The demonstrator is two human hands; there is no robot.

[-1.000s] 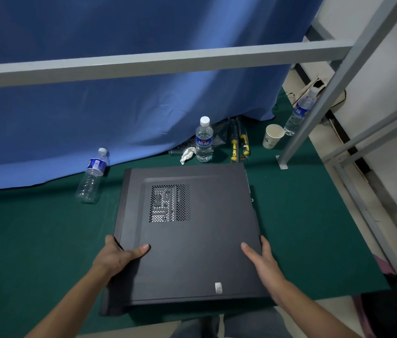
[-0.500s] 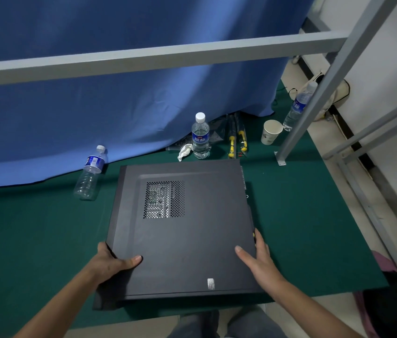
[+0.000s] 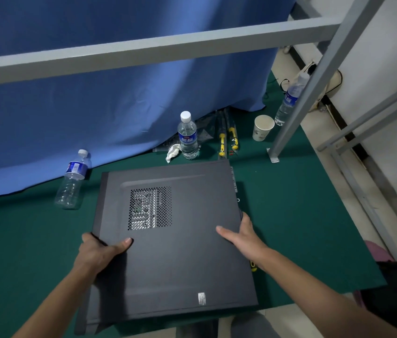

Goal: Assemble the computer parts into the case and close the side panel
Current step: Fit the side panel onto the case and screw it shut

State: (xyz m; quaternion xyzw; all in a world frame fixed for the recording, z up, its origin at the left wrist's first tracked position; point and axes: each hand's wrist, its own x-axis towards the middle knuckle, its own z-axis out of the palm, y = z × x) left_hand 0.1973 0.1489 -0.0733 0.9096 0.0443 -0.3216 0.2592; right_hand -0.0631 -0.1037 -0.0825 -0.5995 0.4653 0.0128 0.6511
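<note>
Both hands now sit a bit farther up the sides of the computer case (image 3: pixel 175 240) than a second ago. At the left, near the back edge of the green table mat (image 3: pixel 290 215), an empty water bottle (image 3: pixel 72 181) stands. The left hand (image 3: pixel 97 252) grips the case's left edge, thumb on top of the side panel (image 3: pixel 187 264). The case lies flat in the middle of the mat, sticking out over the front edge. The right hand (image 3: pixel 243 236) grips the right edge, thumb on top. A paper cup (image 3: pixel 262 127) stands near the back right.
</note>
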